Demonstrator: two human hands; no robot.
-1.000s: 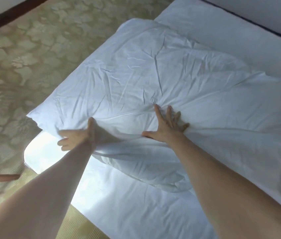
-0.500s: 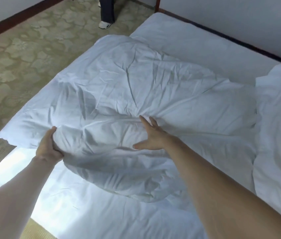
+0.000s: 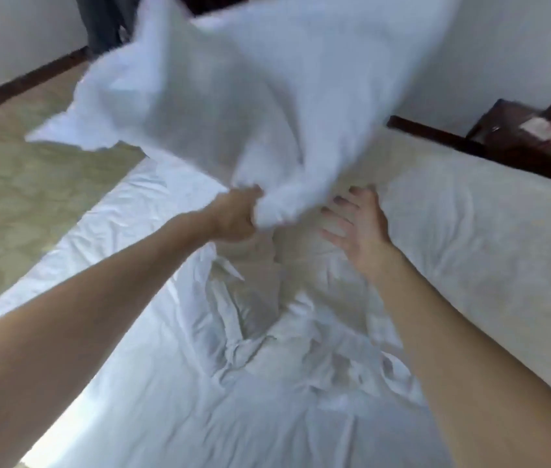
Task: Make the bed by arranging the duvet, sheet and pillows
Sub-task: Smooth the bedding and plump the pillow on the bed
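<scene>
The duvet is held up in the air above the bed, blurred, and fills the frame from 10 to 1 o'clock. Its lower edge is gripped by the left hand, just left of centre, with the fingers curled round a bunch of the white cloth. The right hand, just right of centre, is seen with its fingers spread and straight; it is just beside the hanging edge of the duvet, and whether it touches the cloth cannot be told. Both bare forearms reach in from the bottom corners. Under the hands, the white sheet lies crumpled on the bed, with heavy folds gathered at about 6 o'clock. A pale pillow lies at 3 o'clock on the bed. A patterned carpet is seen at 9 o'clock, a dark wooden piece of furniture at 2 o'clock, and a person's dark trouser legs at 11 o'clock.
</scene>
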